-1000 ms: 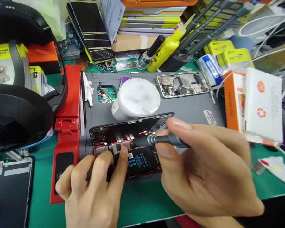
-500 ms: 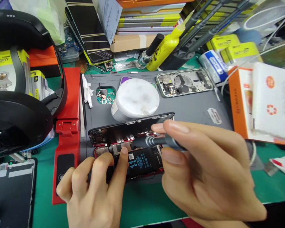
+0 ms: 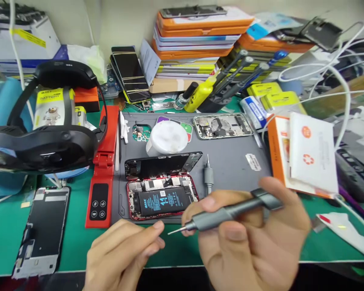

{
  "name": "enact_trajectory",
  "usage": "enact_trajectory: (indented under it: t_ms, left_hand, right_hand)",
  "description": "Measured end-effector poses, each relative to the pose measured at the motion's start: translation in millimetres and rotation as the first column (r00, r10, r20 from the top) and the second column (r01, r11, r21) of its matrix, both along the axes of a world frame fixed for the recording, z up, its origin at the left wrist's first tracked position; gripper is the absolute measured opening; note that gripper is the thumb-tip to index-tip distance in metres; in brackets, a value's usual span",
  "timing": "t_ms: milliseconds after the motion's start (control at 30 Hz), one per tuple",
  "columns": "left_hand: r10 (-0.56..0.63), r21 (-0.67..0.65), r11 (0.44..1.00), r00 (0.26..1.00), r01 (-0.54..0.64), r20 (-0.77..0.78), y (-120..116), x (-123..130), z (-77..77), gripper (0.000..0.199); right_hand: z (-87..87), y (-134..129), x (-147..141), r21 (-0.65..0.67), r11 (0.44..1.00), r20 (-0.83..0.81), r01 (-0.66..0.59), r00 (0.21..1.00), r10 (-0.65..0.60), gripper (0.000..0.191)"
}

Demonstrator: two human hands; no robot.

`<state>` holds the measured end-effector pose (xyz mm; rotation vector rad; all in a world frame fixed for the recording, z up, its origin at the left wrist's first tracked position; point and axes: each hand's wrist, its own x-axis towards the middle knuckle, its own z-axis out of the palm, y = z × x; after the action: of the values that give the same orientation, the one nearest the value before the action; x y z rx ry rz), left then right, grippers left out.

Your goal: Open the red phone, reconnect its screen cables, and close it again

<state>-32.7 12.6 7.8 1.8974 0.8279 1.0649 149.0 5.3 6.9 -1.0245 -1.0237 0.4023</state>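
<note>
Two hands meet low over the near edge of the tabletop (image 3: 75, 242). The right hand (image 3: 245, 242) wraps a grey screwdriver (image 3: 218, 216), fingers along the barrel and its cap end lying near the base of the index finger, a hold that probably lets the fingers steer and turn it finely. Its thin tip points at the left hand (image 3: 124, 250), whose thumb and fingertips are drawn close together; whether they pinch anything small, I cannot tell.

The open red-framed phone (image 3: 178, 182) lies face up by the near edge of the grey mat (image 3: 230, 161), left of its middle, within easy reach of both hands. Its screen (image 3: 166, 165) stands tilted along the phone's far side and seems to lean on the white jar (image 3: 170, 137), likely so that it stays up without straining its connection while the battery (image 3: 166, 201) and boards lie exposed.

A second screwdriver (image 3: 208, 176) rests just right of the phone, tip toward the mat's far edge, presumably set there for a quick swap. Another opened phone (image 3: 223, 126) sits along that far edge, toward the right corner, out of the hands' way. At the mat's left edge runs a red device (image 3: 104, 178), its buttons facing up near the person.
</note>
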Motion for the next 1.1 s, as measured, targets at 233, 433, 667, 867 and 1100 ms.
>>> enact_trajectory:
  t_ms: [233,433,667,867,1100]
  left_hand:
    - [0.015,-0.153,0.988,0.998,-0.006,0.060,-7,-1,-10.6,0.034]
    - [0.016,-0.230,0.973,0.996,0.004,0.085,-6,0,-11.3,0.032]
    - [-0.014,-0.231,0.972,0.994,0.038,0.105,-5,0,-10.6,0.034]
    - [0.009,-0.172,0.985,0.998,0.001,0.061,-4,0,-10.0,0.030]
    - [0.018,-0.191,0.982,0.997,-0.003,0.078,-4,-1,-7.2,0.028]
  right_hand:
    - [-17.2,-3,-15,0.005,0.982,-0.068,-0.188,0.980,0.188,0.058]
    - [-16.6,-4,-16,-0.004,0.981,-0.079,-0.196,0.978,0.195,0.055]
    - [-15.6,-5,-18,-0.090,0.957,-0.263,-0.274,0.934,0.243,0.047]
    - [-15.2,-7,-17,-0.087,0.951,-0.311,-0.296,0.915,0.257,0.046]
    - [-15.9,-8,-17,-0.064,0.951,-0.289,-0.303,0.918,0.273,0.049]
